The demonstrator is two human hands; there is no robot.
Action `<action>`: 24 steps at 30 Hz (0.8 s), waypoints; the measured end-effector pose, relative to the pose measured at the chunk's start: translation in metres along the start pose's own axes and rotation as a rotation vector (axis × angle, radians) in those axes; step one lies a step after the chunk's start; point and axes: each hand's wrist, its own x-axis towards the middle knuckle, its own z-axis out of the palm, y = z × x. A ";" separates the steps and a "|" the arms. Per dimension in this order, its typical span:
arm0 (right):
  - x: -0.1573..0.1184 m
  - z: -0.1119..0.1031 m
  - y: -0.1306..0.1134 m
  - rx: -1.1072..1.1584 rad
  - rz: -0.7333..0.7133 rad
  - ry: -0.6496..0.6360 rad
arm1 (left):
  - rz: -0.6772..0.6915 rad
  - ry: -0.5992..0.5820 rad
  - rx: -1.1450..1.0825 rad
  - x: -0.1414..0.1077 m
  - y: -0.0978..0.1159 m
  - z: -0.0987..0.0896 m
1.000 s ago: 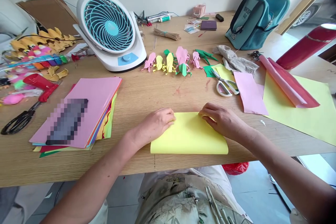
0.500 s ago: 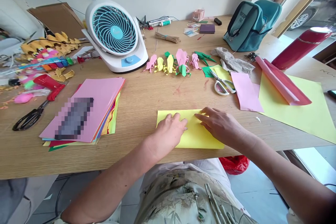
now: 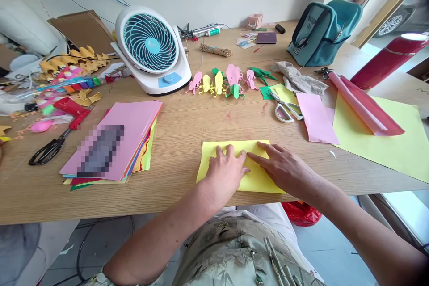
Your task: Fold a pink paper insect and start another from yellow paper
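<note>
A yellow sheet of paper (image 3: pixel 258 182), seemingly folded over, lies flat by the table's front edge. On its left half rests my left hand (image 3: pixel 225 167), fingers spread and pressing down. My right hand (image 3: pixel 279 165) lies on the right half, fingers stretched out toward the left hand, the fingertips of both close together near the paper's middle. Neither hand grips anything. Beyond them stands a row of folded paper figures, among them a pink one (image 3: pixel 233 73) and a yellow one (image 3: pixel 219 82). White-handled scissors (image 3: pixel 284 113) lie to the right, beside a pink paper piece (image 3: pixel 317 118).
At left is a stack of coloured paper (image 3: pixel 140 116) with a pixelated dark object on it, near a red glue gun (image 3: pixel 72 111) and black-handled scissors (image 3: pixel 47 152). A fan (image 3: pixel 150 49) stands behind. Rightward are a large yellow sheet (image 3: pixel 385 152), red bottle (image 3: pixel 389 60) and teal bag (image 3: pixel 318 35).
My left hand has slid a little to the right across the yellow paper, its fingers spreading more. My right hand has shifted slightly. The whole view has moved slightly.
</note>
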 end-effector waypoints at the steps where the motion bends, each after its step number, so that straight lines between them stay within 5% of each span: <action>1: -0.001 0.001 0.000 0.002 -0.001 0.006 | -0.004 -0.002 -0.004 0.000 0.000 0.000; 16: -0.002 0.006 -0.007 0.010 0.058 0.012 | 0.023 0.154 -0.012 -0.001 -0.001 0.019; 24: -0.005 0.005 -0.003 0.030 0.052 -0.017 | 0.043 0.121 -0.023 -0.002 -0.003 0.017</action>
